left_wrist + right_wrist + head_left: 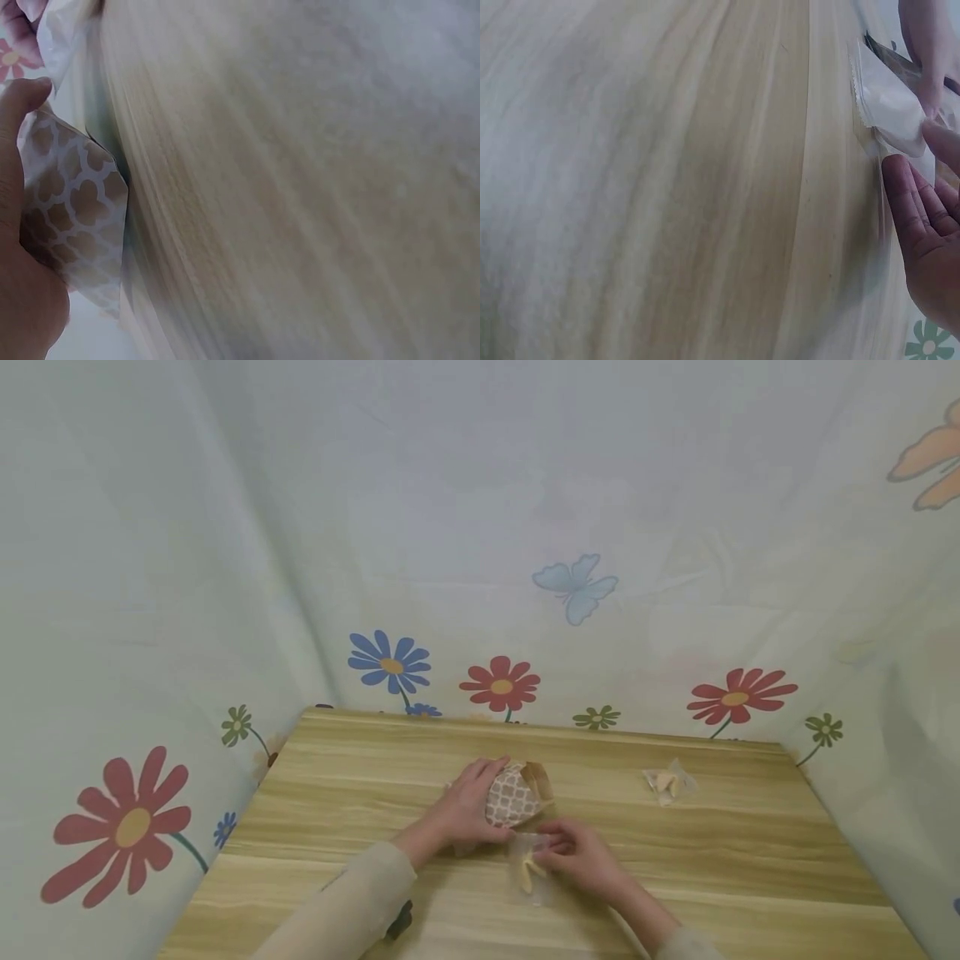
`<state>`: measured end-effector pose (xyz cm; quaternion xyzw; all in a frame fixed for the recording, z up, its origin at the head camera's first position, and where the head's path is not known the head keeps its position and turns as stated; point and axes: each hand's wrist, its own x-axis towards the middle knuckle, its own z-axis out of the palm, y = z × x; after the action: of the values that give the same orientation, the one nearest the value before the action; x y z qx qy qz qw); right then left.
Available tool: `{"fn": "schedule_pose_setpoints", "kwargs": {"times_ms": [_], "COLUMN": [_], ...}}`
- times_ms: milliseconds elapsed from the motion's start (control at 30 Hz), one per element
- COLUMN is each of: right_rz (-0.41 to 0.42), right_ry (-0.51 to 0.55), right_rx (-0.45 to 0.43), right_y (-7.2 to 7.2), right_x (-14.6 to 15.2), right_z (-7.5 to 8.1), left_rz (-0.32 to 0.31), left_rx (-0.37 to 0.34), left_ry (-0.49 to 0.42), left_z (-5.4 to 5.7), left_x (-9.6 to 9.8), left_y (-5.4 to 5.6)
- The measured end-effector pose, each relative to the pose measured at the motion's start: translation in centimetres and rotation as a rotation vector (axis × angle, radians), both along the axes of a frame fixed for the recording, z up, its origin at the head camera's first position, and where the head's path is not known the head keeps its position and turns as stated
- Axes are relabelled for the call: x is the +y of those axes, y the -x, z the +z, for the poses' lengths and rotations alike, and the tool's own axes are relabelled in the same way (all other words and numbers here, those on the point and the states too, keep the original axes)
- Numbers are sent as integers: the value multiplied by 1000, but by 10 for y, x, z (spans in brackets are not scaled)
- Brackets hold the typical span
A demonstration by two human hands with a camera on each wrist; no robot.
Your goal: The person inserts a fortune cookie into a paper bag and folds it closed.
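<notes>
My left hand (468,810) grips a small brown paper bag (512,797) with a white lattice pattern, its open brown mouth facing right. In the left wrist view the thumb lies along the patterned side of the bag (79,202). My right hand (581,856) pinches a clear plastic packet (527,881) by its upper part, just in front of the bag. A pale yellow curved piece, like a fortune cookie, shows inside it. The left thumb tip is close to the packet; whether they touch I cannot tell. The right wrist view shows the packet (889,97) at the fingertips.
A second clear packet (670,782) with a similar pale piece lies at the back right of the wood-grain table (360,785). A dark object (400,920) shows beside the left sleeve. Flower-printed cloth (450,527) hangs behind and beside the table.
</notes>
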<state>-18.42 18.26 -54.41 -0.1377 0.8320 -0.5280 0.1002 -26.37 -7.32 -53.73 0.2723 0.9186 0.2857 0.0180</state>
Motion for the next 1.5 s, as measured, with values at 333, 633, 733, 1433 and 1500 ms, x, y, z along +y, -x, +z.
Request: {"fn": "schedule_pose_setpoints", "kwargs": {"times_ms": [333,633,733,1433,1500], "right_rz": [24,37,20,-273,-306], "right_ry": [46,82,50,225,224], "right_rx": [-6,-15,0,28,27], "right_y": [-3,-3,-1,28,34], "right_x": [-7,-8,-2,53,54], "right_z": [-3,-4,-3,53,58], "left_rz": [1,5,5,-32,-41], "left_rx": [9,18,17,46,52], "left_ry": [20,5,-5,5,12], "left_z": [1,1,1,-4,-4], "left_x": [-3,-4,-4,-7,-7], "left_y": [-1,-1,-1,-4,-5]}}
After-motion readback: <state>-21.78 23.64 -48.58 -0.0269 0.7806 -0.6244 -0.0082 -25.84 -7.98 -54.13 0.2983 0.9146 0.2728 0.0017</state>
